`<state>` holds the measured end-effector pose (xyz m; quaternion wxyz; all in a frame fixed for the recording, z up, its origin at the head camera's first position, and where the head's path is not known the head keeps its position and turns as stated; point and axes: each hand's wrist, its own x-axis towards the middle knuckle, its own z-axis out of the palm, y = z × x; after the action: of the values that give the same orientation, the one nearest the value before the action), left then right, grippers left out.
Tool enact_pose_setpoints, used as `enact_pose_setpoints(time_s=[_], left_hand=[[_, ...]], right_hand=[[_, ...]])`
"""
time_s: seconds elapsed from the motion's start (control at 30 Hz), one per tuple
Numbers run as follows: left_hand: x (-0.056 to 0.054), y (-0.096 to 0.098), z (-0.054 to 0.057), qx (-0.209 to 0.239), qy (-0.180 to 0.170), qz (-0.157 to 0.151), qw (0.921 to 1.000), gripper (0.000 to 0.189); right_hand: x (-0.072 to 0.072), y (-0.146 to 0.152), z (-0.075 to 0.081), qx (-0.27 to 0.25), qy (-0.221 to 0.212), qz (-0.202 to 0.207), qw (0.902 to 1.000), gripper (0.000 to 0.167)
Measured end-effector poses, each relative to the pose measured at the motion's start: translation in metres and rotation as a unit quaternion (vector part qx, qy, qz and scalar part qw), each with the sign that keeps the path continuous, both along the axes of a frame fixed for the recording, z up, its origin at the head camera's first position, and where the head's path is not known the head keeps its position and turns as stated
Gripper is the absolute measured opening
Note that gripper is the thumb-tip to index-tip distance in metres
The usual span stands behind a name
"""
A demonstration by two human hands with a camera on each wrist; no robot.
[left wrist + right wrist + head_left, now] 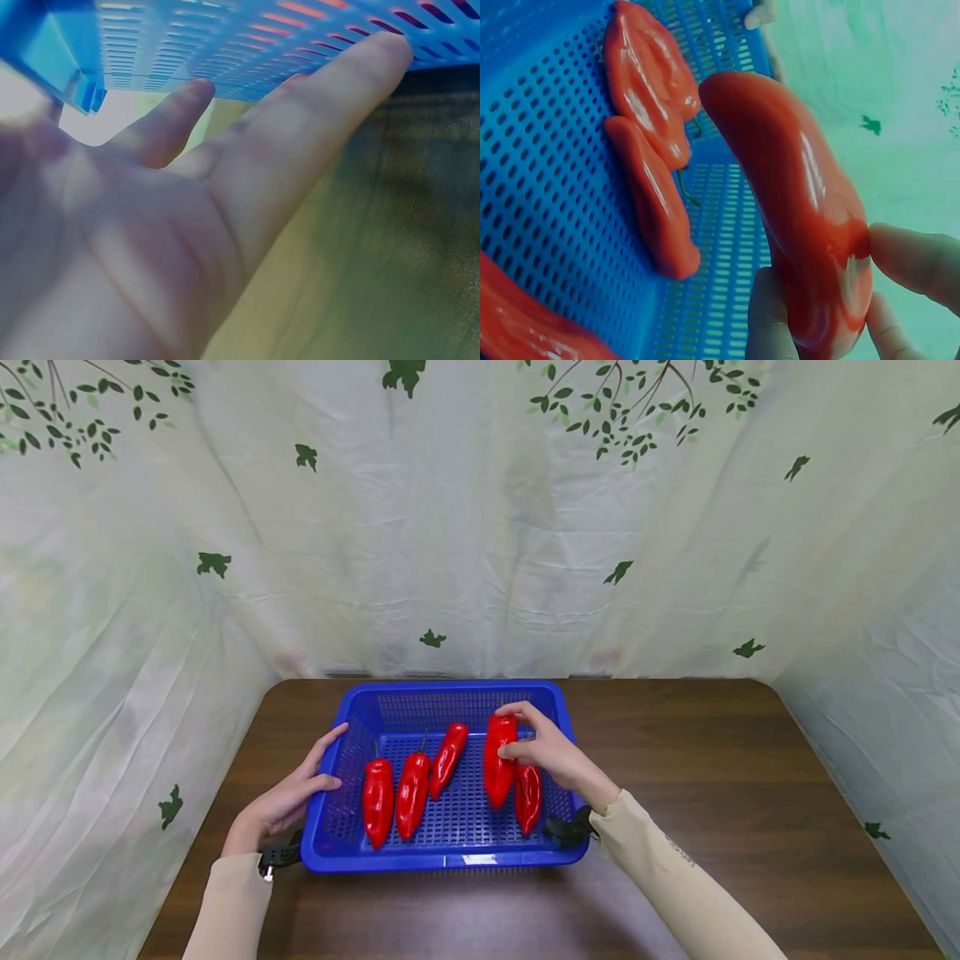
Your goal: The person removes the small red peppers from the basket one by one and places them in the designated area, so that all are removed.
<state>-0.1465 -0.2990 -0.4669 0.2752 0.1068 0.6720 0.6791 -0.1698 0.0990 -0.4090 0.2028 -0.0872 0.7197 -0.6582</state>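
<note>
My right hand (pixel 543 747) pinches a glossy red pepper (pixel 497 768) between thumb and fingers, holding it at its upper part over the right side of a blue plastic basket (pixel 450 860). In the right wrist view the held pepper (pixel 799 202) fills the middle, its tapered end away from the fingers. On the basket's left side, my left hand (pixel 288 797) holds the rim, thumb and index finger over it; in the left wrist view other fingers (pixel 300 135) lie along the outer slotted wall. Another pepper (pixel 528 802) lies beneath the right hand, partly covered.
Toward the basket's left and middle lie three more red peppers: a left one (pixel 378 802), one with a green stem (pixel 413 795) beside it, and a slanted one (pixel 448 760). The basket rests on a brown wooden table (pixel 690 777). Behind hangs a pale leaf-print curtain (pixel 480 527).
</note>
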Motion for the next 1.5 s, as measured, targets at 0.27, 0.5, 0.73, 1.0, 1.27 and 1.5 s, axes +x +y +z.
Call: enact_pose_setpoints(time_s=[0.27,0.5,0.73,1.0,1.27,1.5], left_hand=[[-0.002,0.001,0.001,-0.024,0.005,0.006,0.9997,0.076],[-0.002,0.002,-0.002,-0.034,0.005,0.021,0.9992,0.072],[-0.001,0.002,-0.003,-0.047,0.010,0.027,0.9985,0.073],[-0.002,0.003,-0.005,-0.050,0.021,0.028,0.9981,0.074],[-0.001,0.002,-0.007,-0.055,0.025,0.034,0.9976,0.074],[-0.002,0.003,-0.006,-0.060,0.026,0.037,0.9972,0.074]], right_hand=[[0.001,0.017,0.001,-0.017,-0.001,0.000,0.9999,0.054],[0.001,0.028,0.001,-0.036,0.002,0.004,0.9994,0.057],[0.001,0.039,0.002,-0.053,0.006,0.005,0.9986,0.058],[0.000,0.053,0.003,-0.062,0.018,0.004,0.9979,0.059],[-0.002,0.071,0.001,-0.063,0.035,-0.010,0.9974,0.060],[-0.004,0.093,-0.006,-0.047,0.060,-0.034,0.9965,0.061]])
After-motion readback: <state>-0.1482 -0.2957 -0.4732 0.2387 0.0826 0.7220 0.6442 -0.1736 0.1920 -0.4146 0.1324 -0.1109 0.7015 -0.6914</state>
